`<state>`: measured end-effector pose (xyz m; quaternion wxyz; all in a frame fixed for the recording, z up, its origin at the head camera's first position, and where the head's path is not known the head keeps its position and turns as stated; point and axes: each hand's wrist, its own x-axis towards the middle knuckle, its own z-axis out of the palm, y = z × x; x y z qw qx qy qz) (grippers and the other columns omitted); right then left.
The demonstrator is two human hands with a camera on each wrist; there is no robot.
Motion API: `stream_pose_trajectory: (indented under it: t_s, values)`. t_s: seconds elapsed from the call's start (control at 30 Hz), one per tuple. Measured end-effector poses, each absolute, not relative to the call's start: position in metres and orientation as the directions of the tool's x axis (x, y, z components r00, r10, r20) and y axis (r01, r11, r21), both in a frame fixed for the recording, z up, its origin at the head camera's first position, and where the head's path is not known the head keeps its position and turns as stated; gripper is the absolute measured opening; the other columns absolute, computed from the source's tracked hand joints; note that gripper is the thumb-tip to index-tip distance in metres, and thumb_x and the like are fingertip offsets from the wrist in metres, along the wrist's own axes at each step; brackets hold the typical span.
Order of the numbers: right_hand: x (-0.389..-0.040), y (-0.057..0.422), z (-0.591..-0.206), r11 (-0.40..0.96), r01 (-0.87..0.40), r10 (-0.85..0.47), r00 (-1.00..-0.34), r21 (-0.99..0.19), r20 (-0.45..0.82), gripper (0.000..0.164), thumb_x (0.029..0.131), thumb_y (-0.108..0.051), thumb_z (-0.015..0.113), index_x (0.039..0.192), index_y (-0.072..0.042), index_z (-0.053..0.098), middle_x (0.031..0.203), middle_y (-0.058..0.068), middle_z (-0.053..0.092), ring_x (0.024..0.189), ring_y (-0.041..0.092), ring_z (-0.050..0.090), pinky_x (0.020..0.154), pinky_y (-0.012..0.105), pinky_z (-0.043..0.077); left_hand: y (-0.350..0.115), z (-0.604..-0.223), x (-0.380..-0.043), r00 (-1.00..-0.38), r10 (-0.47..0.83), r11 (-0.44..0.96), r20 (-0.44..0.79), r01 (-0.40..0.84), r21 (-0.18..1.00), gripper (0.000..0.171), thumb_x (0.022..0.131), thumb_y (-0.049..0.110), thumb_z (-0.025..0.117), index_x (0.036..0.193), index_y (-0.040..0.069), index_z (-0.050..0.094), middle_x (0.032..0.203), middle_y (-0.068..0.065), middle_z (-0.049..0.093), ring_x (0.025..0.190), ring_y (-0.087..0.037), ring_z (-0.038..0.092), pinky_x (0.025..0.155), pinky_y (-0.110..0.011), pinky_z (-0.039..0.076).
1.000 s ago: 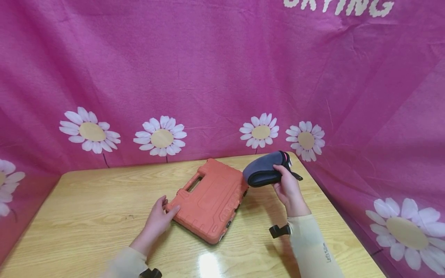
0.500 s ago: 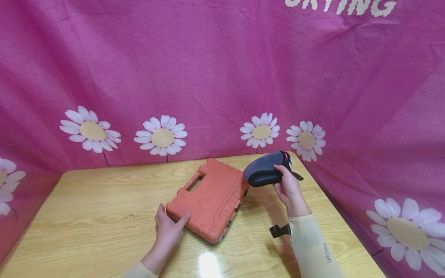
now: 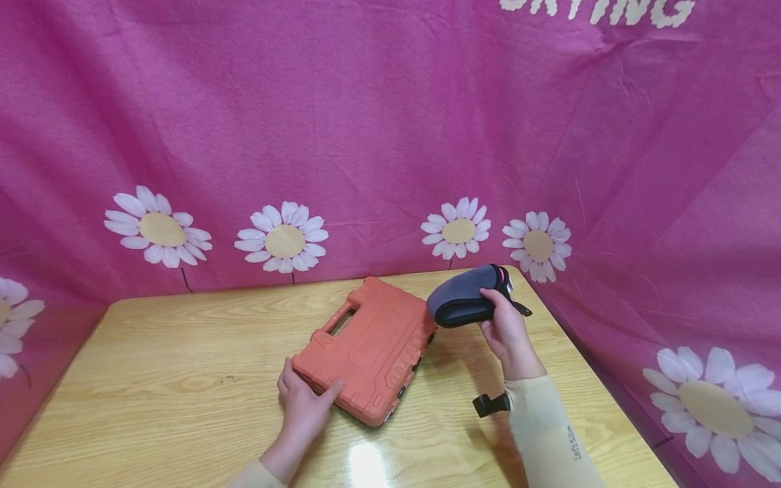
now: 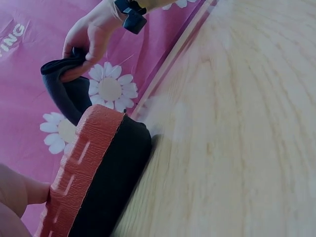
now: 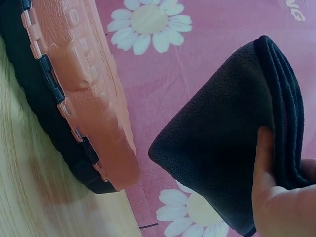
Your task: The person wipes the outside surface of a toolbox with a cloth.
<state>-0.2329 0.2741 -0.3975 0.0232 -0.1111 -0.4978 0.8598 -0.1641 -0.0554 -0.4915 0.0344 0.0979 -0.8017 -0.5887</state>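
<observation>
An orange hard plastic carrying case [image 3: 381, 339] with a black lower half lies flat on the wooden table, its handle facing the far left. My left hand [image 3: 305, 408] grips its near left corner, thumb on the lid and fingers along the side. Over the table's far right part, my right hand [image 3: 509, 335] holds a folded dark grey cloth [image 3: 460, 291] by its right end, thumb on top. The cloth [image 5: 212, 138] has black edging and stands apart from the case in the right wrist view. Black latches [image 5: 52, 79] line the case's right side.
The wooden table [image 3: 177, 379] has its far edge against a pink fabric backdrop [image 3: 378, 135] printed with white daisies. This fabric also closes off the left and right sides. A black wrist camera [image 3: 490, 405] sits on the right forearm.
My left hand has slid right and nearer along the case's front edge, its thumb shifting along the lid. The case, the right hand and the cloth have stayed in place.
</observation>
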Motion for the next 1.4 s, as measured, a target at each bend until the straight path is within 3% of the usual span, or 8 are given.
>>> stream_pose_trajectory:
  t_s: [0.3,0.43,0.67,1.1,1.4]
  values:
    - [-0.234,0.276,-0.398,-0.511,0.077,0.148,-0.973,-0.856,-0.175,0.050,0.109,-0.013,0.037,0.157,-0.007,0.024,0.106,-0.015,0.067,0.100,-0.003,0.066,0.097,0.016,0.054,-0.076,-0.489,-0.182,-0.992,-0.088,0.275,-0.095,-0.116,0.954,0.113,0.089,0.012,0.079,0.158,-0.010,-0.008,0.160,-0.038,0.002,0.150,-0.054,0.012,0.125,-0.064,0.015]
    - [-0.234,0.277,-0.399,-0.511,0.076,0.151,-0.973,-0.856,-0.176,0.046,0.109,-0.013,0.037,0.154,-0.008,0.028,0.106,-0.015,0.068,0.100,-0.002,0.066,0.096,0.016,0.054,-0.089,-0.487,-0.194,-0.989,-0.023,0.264,-0.148,-0.149,0.953,0.111,0.092,0.012,0.075,0.160,-0.006,-0.011,0.164,-0.036,-0.002,0.154,-0.052,0.008,0.127,-0.062,0.011]
    - [-0.234,0.277,-0.399,-0.513,0.076,0.164,-0.969,-0.855,-0.184,0.026,0.109,-0.013,0.040,0.134,-0.013,0.042,0.101,-0.015,0.070,0.096,-0.003,0.067,0.092,0.014,0.055,-0.112,-0.486,-0.218,-0.982,0.092,0.230,-0.166,-0.141,0.963,0.108,0.096,0.008,0.069,0.160,-0.005,-0.016,0.168,-0.033,-0.004,0.157,-0.047,-0.002,0.129,-0.058,0.005]
    - [-0.232,0.276,-0.399,-0.512,0.080,0.166,-0.967,-0.855,-0.191,0.027,0.109,-0.015,0.042,0.136,-0.013,0.042,0.101,-0.014,0.069,0.095,-0.002,0.068,0.090,0.015,0.056,-0.137,-0.487,-0.246,-0.947,0.270,0.200,-0.174,-0.122,0.972,0.103,0.099,0.008,0.065,0.161,-0.001,-0.017,0.170,-0.028,-0.008,0.158,-0.043,-0.008,0.130,-0.054,0.000]
    - [-0.232,0.276,-0.400,-0.493,0.088,0.151,-0.971,-0.866,-0.185,0.055,0.109,-0.016,0.041,0.160,-0.006,0.023,0.110,-0.013,0.064,0.101,-0.002,0.066,0.095,0.016,0.055,-0.144,-0.489,-0.257,-0.920,0.358,0.154,-0.158,-0.108,0.982,0.101,0.100,0.005,0.060,0.161,0.002,-0.020,0.170,-0.026,-0.015,0.158,-0.043,-0.012,0.129,-0.055,0.000]
